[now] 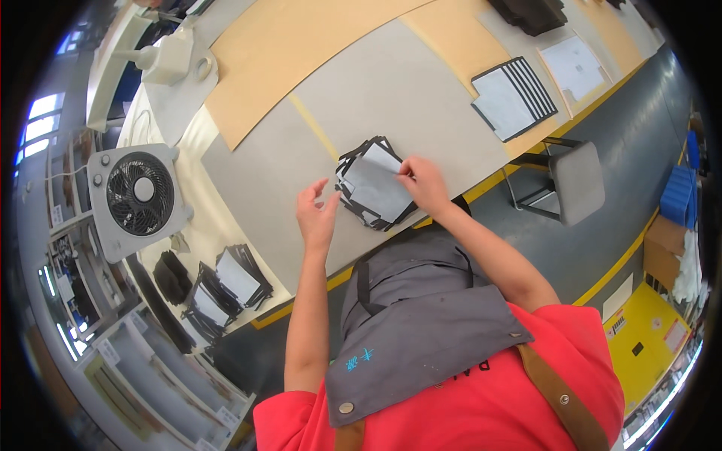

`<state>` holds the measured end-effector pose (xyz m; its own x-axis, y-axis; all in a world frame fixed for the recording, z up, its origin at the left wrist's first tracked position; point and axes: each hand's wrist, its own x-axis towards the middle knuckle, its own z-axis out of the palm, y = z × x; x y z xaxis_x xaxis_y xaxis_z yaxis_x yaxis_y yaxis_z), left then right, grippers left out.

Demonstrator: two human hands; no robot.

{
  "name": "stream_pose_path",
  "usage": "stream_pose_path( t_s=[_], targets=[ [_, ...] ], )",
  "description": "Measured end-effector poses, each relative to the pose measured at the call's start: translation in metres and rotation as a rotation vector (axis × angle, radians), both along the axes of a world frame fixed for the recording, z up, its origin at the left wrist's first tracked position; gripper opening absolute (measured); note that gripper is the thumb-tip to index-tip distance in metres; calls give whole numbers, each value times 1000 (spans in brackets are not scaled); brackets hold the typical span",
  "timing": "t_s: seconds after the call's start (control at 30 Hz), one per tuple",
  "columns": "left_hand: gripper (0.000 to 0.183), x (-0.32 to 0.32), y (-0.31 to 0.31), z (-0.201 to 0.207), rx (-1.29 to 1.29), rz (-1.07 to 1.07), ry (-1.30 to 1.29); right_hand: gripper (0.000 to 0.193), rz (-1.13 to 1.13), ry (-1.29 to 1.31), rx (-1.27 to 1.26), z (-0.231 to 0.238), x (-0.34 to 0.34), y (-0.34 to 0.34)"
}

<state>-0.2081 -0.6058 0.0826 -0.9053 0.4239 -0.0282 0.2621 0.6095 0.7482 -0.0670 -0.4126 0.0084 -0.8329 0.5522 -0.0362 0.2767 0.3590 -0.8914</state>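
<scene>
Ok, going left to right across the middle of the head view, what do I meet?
Grey box fan → left hand → stack of black-edged pale sheets → right hand → grey chair → blue bin.

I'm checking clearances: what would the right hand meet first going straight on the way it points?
The right hand would likely meet the stack of black-edged sheets, which it overlaps in view; depth is unclear.
</scene>
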Motion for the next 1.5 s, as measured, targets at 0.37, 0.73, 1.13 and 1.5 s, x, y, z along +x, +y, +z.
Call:
stream_pose_path(
  t_s=[0.37, 0.73, 1.13, 1.5],
  targets=[
    [23, -6, 146, 10, -23, -407, -376, 23, -268, -129, -586, 33, 85, 64],
    [27, 29, 381, -53, -93, -447, -380, 21, -781, -62, -555, 10, 128, 225],
    [25, 41, 409, -86, -225, -383, -178, 25, -762, -173, -507, 1, 130, 247],
    [36, 23, 385, -77, -114, -332, 77, 45, -774, -292, -116, 8, 126, 245]
  ],
)
